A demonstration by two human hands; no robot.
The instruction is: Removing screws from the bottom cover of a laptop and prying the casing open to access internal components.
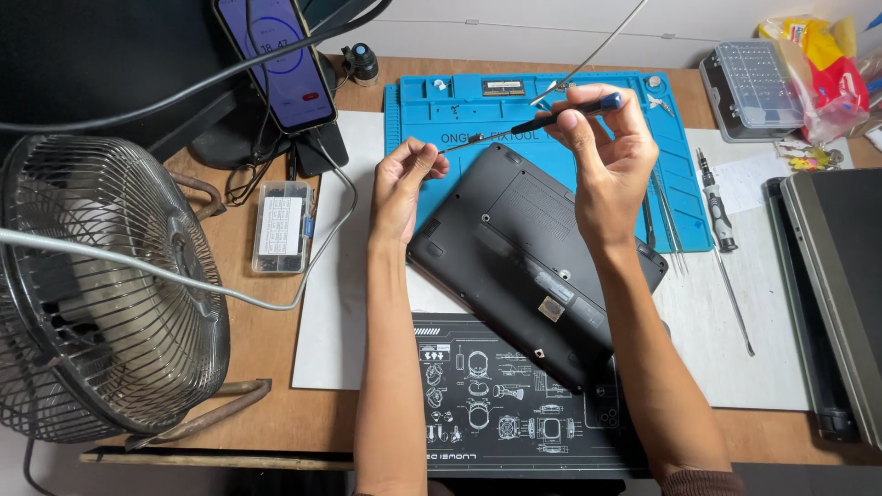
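Metal wire comes first on my left: a desk fan (101,285) with its cage facing up, and past it a phone (276,60) propped on a stand with its screen lit, a cable trailing down beside a small clear parts box (281,227). Moving in, the left hand (404,184) hangs above the near corner of the black laptop (528,248), fingers curled with thumb and forefinger pressed together close to the screwdriver tip; whether they pinch a screw I cannot tell (it would be too small to show here). The laptop lies bottom side up, partly on the blue repair mat (441,115) and partly on a dark printed mat (496,395) nearer me. Its base cover looks to be in place, so I judge the opening is at an early stage: screws are coming out or about to, and the cover is not yet lifted. The right hand (606,147) is raised over the blue mat, fingers pinching the blue handle of a precision screwdriver (542,118) held nearly level, tip pointing toward the left hand. Further right, another driver (715,207) and thin metal tools lie on white paper, a clear bit case (753,87) sits at the back, and a second laptop (841,285) rests along the edge.
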